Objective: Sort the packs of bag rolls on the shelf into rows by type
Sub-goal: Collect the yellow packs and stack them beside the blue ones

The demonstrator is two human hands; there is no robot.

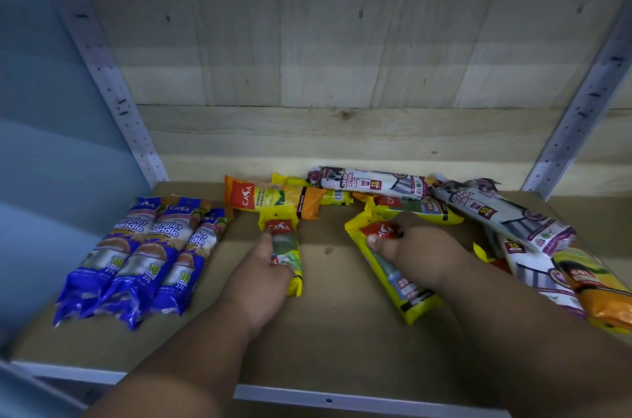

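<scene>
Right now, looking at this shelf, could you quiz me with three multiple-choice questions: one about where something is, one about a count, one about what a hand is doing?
1. Where do the blue packs lie on the shelf?
A. Far left, side by side
B. Far right, in a heap
C. Stacked at the back wall

2. How many blue packs are there?
A. One
B. Three
C. Six

3. What is the left hand doing?
A. Resting flat on the bare shelf
B. Holding a blue pack
C. Gripping a yellow pack

Answers:
1 A: the blue packs sit in a neat row at the left edge.
2 B: three "Singlet Handle" labels show next to each other.
3 C: its thumb lies over the yellow pack's front, while the right hand holds another yellow pack.
</scene>
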